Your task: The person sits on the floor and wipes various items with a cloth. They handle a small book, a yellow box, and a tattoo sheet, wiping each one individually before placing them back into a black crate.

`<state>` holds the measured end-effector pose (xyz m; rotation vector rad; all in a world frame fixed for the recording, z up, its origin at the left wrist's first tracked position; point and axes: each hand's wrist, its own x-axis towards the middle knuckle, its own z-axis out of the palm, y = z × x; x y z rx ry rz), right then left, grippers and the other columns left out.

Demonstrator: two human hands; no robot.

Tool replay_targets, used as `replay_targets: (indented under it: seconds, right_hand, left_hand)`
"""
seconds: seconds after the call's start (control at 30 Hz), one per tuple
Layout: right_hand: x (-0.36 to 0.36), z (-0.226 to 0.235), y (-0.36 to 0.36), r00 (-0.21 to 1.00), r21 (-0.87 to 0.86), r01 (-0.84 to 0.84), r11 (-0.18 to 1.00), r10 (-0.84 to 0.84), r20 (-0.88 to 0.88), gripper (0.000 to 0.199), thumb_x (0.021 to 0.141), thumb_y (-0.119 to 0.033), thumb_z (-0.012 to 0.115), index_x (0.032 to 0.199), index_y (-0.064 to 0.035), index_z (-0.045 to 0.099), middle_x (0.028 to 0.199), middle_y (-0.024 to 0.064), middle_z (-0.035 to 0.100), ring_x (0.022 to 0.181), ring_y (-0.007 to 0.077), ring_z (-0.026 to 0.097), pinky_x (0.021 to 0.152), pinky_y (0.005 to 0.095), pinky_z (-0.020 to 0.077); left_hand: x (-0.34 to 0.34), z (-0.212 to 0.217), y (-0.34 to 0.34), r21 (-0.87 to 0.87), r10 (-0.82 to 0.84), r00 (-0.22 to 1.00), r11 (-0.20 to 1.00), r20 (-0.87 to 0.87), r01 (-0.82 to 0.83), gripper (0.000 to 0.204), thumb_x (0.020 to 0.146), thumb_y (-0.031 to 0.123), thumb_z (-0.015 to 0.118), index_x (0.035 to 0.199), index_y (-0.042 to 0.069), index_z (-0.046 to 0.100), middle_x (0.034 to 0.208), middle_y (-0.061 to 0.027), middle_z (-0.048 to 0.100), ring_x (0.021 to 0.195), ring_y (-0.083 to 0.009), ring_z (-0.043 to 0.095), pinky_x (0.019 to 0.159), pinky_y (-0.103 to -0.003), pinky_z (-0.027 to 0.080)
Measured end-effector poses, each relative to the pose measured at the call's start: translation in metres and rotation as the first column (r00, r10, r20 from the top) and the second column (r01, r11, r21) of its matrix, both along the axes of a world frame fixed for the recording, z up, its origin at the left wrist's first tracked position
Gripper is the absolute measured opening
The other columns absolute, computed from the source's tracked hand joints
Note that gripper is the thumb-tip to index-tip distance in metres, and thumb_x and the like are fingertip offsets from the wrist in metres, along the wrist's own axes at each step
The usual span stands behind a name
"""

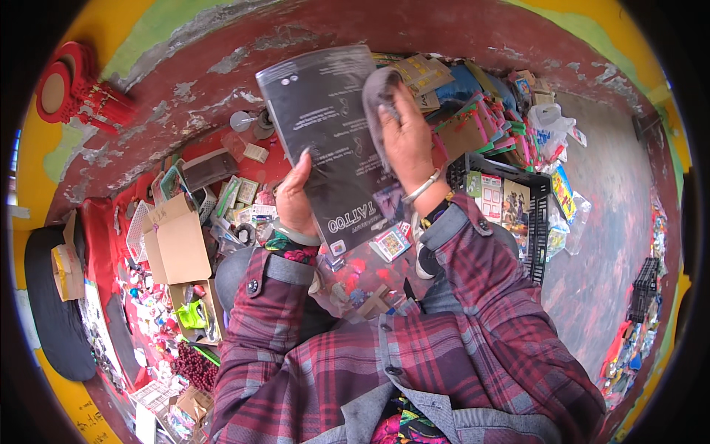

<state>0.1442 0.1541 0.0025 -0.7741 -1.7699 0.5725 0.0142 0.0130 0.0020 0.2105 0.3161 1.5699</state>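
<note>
A flat black packet [314, 118] with white print and a clear, glossy plastic edge is held up in front of me. My left hand [296, 201] grips its left edge low down, thumb over the front and the other fingers hidden behind. In my right hand [409, 140] is a grey cloth [377, 100], bunched under the fingers and lying against the packet's upper right edge. Below the packet, a small colourful card pack [390, 242] rests near my shoe.
To my right stands a black plastic crate [538, 222] holding flat printed packs. Behind it lie stacked pink-edged boards [484, 133] and a clear plastic bag [551, 122]. On the left are an open cardboard box [177, 248], a white basket [138, 233] and scattered small goods.
</note>
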Motion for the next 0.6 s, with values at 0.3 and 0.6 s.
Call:
replay_targets:
  seconds: [0.3, 0.6]
  right_hand:
    - [-0.017, 0.003, -0.097, 0.816, 0.080, -0.539, 0.839, 0.496, 0.295, 0.049, 0.085, -0.024, 0.054, 0.130, -0.0062, 0.045, 0.134, 0.0165, 0.043, 0.129, 0.0315, 0.036, 0.107, 0.0458, 0.0252]
    - [-0.017, -0.007, -0.040, 0.973, -0.061, -0.216, 0.975, 0.220, 0.073, 0.048, 0.085, -0.025, 0.056, 0.128, -0.0058, 0.047, 0.134, 0.0169, 0.044, 0.128, 0.0329, 0.037, 0.106, 0.0455, 0.0261]
  left_hand:
    - [-0.021, -0.001, 0.004, 0.240, 0.152, 0.988, 0.959, 0.016, -0.151, 0.048, 0.095, 0.039, 0.038, 0.113, -0.001, 0.056, 0.112, -0.0154, 0.061, 0.101, -0.0281, 0.059, 0.094, -0.040, 0.044]
    - [-0.007, 0.026, 0.007, 0.010, 0.228, 0.974, 0.974, 0.023, -0.228, 0.052, 0.094, 0.038, 0.039, 0.129, 0.000, 0.043, 0.128, -0.0178, 0.050, 0.114, -0.0319, 0.051, 0.100, -0.046, 0.037]
